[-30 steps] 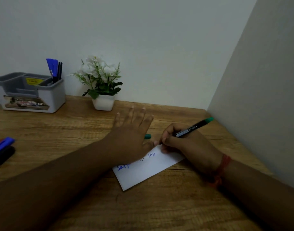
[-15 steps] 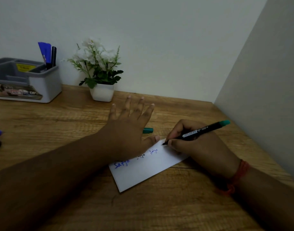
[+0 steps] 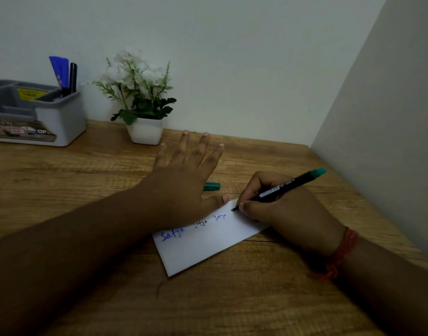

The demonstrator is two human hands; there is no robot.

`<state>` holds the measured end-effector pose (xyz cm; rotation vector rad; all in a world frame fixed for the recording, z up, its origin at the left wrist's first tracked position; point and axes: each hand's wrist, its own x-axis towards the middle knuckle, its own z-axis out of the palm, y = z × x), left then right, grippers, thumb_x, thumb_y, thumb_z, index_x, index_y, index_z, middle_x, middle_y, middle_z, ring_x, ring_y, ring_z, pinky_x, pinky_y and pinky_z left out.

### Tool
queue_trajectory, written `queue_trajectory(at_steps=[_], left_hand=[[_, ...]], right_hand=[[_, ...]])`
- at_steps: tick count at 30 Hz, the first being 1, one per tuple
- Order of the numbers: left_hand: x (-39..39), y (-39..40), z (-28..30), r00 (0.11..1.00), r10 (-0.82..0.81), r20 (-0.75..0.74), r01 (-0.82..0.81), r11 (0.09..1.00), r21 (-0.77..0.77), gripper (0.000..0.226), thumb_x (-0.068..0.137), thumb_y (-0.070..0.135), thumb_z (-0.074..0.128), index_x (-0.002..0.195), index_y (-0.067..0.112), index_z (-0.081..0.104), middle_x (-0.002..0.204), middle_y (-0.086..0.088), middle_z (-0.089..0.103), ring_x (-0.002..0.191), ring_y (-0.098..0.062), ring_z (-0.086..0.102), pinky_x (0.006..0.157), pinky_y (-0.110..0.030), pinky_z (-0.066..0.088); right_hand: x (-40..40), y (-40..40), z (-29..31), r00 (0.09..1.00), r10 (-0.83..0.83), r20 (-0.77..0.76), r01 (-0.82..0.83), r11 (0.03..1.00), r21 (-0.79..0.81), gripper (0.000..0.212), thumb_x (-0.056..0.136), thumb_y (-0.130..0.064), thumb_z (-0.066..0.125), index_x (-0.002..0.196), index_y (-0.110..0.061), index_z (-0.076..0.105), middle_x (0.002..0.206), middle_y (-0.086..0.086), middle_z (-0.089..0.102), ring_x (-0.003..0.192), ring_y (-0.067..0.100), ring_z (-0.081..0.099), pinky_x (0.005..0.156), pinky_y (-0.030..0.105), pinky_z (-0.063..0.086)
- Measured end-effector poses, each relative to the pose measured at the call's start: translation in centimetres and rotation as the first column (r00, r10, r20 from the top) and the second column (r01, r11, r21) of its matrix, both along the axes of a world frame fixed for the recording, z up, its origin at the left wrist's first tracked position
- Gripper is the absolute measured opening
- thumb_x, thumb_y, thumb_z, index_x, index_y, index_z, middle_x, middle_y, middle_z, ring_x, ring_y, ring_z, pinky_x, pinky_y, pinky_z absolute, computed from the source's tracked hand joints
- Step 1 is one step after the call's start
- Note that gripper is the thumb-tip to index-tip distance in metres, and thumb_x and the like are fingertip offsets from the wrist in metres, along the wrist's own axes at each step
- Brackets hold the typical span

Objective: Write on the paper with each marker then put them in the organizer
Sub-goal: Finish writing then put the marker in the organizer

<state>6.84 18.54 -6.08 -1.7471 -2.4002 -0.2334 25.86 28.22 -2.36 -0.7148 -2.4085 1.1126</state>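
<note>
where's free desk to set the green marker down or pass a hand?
Bare wood lies between the organizer and left hand, also below the paper toward the near edge. Crowded: around the paper, where the right hand holds the marker, and the cap beside the left hand.

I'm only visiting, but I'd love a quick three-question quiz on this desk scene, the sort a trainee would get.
1. True or false: the left hand lies flat, holding the paper down.
2. What does the right hand grip? A) scissors B) green-ended marker C) ruler
3. Fill in: the marker's loose cap lies on the ____, beyond the paper.

Key: 1 true; 2 B; 3 desk.
</note>
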Motion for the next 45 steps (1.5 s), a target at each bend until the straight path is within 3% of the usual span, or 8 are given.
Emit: queue_trajectory(at_steps=[8,12,20,26,33,45], left_hand=[[-0.13,-0.03,-0.11,1.0,-0.011,0.004,0.011,1.0,0.01,0.091,0.072,0.085,0.005,0.144,0.042,-0.032,0.156,0.006,-0.036,0.142,-0.025,-0.036,0.115,-0.062,-0.009],[-0.12,-0.07,-0.02,1.0,-0.011,0.008,0.011,1.0,0.002,0.093,0.071,0.085,0.003,0.145,0.041,-0.031,0.156,0.006,-0.036,0.142,-0.026,-0.036,0.116,-0.062,-0.008],[-0.14,0.0,0.01,1.0,-0.008,0.003,0.008,1.0,-0.012,0.092,0.07,0.085,0.001,0.144,0.042,-0.033,0.156,0.007,-0.037,0.142,-0.025,-0.036,0.116,-0.061,-0.008],[-0.04,-0.07,0.07,1.0,-0.005,0.002,0.005,1.0,-0.014,0.092,0.07,0.085,0.0,0.144,0.041,-0.032,0.155,0.007,-0.038,0.142,-0.025,-0.037,0.116,-0.061,-0.008],[0.01,-0.11,0.07,1.0,-0.005,0.004,0.005,1.0,-0.012,0.093,0.069,0.085,0.0,0.145,0.041,-0.031,0.156,0.006,-0.036,0.142,-0.025,-0.036,0.116,-0.062,-0.008],[-0.18,-0.04,-0.04,1.0,-0.006,0.0,0.006,1.0,-0.011,0.093,0.07,0.085,0.002,0.144,0.041,-0.032,0.155,0.007,-0.037,0.142,-0.025,-0.037,0.116,-0.06,-0.01]], right_hand=[[0.06,0.1,0.04,1.0,0.01,0.003,-0.01,1.0,0.026,0.008,0.082,-0.01,0.073,0.077,-0.016,0.072,0.084,-0.001,0.075,0.082,0.013,0.068,0.067,0.03,0.054],[-0.01,0.2,-0.08,1.0,-0.019,0.008,0.019,0.999,0.037,0.007,0.081,-0.011,0.072,0.077,-0.016,0.071,0.083,0.0,0.075,0.082,0.016,0.069,0.073,0.04,0.057],[0.02,0.17,-0.09,0.999,-0.034,0.002,0.034,0.999,0.03,0.005,0.081,-0.011,0.072,0.077,-0.014,0.071,0.084,0.002,0.074,0.084,0.018,0.069,0.074,0.04,0.057],[-0.19,0.35,-0.16,0.998,-0.057,-0.001,0.057,0.998,0.041,0.005,0.081,-0.012,0.073,0.077,-0.014,0.07,0.083,0.002,0.074,0.082,0.016,0.069,0.074,0.039,0.057],[-0.23,0.42,-0.24,0.999,-0.053,-0.002,0.053,0.997,0.047,0.006,0.08,-0.01,0.071,0.076,-0.014,0.069,0.081,0.0,0.074,0.079,0.014,0.068,0.066,0.027,0.052],[-0.33,0.47,-0.26,0.998,-0.062,-0.016,0.063,0.996,0.063,0.006,0.079,-0.01,0.07,0.074,-0.012,0.068,0.079,0.002,0.072,0.075,0.014,0.067,0.064,0.029,0.051]])
